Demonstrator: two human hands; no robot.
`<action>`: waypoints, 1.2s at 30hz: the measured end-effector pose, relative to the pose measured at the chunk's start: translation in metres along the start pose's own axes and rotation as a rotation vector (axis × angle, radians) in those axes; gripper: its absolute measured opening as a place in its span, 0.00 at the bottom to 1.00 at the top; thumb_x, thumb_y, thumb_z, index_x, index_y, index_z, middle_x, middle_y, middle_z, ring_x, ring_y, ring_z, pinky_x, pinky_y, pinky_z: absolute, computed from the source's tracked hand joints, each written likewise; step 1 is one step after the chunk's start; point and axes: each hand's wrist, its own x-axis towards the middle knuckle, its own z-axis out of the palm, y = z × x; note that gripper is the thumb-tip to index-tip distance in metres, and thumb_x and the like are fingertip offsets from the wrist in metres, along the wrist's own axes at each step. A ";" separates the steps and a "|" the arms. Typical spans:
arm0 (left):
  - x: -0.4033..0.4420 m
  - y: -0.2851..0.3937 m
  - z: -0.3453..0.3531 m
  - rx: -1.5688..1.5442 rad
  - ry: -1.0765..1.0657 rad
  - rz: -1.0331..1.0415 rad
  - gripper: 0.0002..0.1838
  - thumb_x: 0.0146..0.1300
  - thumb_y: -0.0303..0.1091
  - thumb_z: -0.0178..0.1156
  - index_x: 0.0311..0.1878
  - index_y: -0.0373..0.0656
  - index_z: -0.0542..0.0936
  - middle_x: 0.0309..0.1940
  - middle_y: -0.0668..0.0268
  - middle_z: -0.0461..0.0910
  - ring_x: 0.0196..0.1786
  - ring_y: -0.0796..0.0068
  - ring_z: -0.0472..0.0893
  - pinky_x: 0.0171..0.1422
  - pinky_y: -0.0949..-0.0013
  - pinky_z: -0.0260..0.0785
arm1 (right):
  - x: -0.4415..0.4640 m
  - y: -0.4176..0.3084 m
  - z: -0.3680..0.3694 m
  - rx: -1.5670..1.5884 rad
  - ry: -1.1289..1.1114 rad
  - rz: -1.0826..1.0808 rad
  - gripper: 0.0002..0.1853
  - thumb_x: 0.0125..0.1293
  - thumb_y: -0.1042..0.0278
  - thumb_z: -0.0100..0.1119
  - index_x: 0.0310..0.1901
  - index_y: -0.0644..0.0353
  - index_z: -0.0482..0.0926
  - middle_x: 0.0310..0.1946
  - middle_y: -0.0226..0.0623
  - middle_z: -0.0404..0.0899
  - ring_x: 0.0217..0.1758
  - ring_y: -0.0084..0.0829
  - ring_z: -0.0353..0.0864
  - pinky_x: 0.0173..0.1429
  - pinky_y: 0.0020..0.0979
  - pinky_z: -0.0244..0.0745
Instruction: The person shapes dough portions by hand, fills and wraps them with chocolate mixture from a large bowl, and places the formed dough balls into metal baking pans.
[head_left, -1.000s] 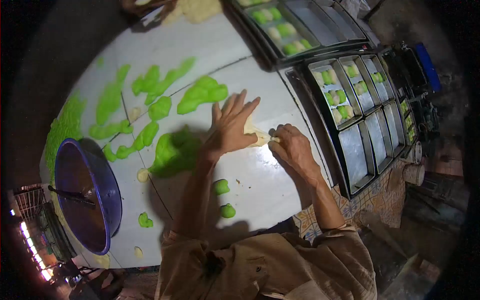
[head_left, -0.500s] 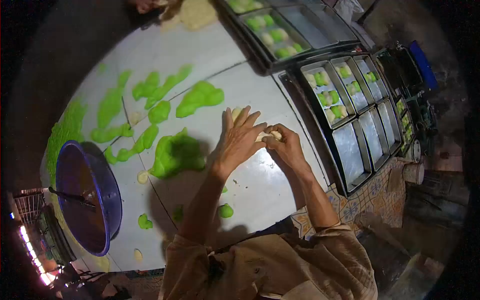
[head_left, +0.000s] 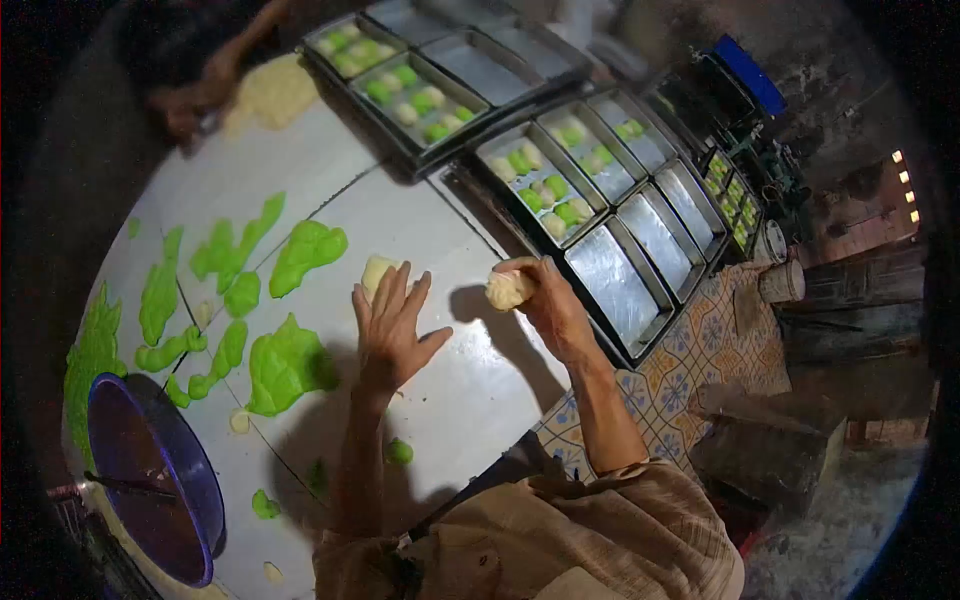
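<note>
My left hand (head_left: 392,335) has its fingers spread over the white table (head_left: 440,400), with a pale piece of dough (head_left: 377,275) just beyond and partly behind its fingertips. Held above the table, close to the trays, is a rounded cream dough ball (head_left: 508,289) in the fingers of my right hand (head_left: 552,312). Green dough (head_left: 285,370) lies in a large lump left of my left hand, and more green dough (head_left: 306,252) is farther back. A small green piece (head_left: 399,451) rests near my left forearm.
Metal trays (head_left: 622,285) stand in a dark frame at the right, some holding green and cream dough balls (head_left: 552,190). A purple basin (head_left: 160,480) sits at the lower left. Across the table, another person's hand (head_left: 185,110) is beside cream dough (head_left: 272,92).
My view has swung to the right. The dough is now a rounded ball in my right hand, lifted and apart from my left hand, which was beside it before.
</note>
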 end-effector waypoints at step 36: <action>-0.282 -0.003 -0.069 -0.990 1.317 -0.587 0.31 0.66 0.28 0.63 0.70 0.35 0.65 0.52 0.60 0.78 0.49 0.74 0.80 0.53 0.72 0.74 | -0.089 0.135 0.381 -0.277 -0.935 0.323 0.17 0.65 0.59 0.65 0.49 0.60 0.76 0.35 0.32 0.80 0.37 0.23 0.79 0.45 0.28 0.75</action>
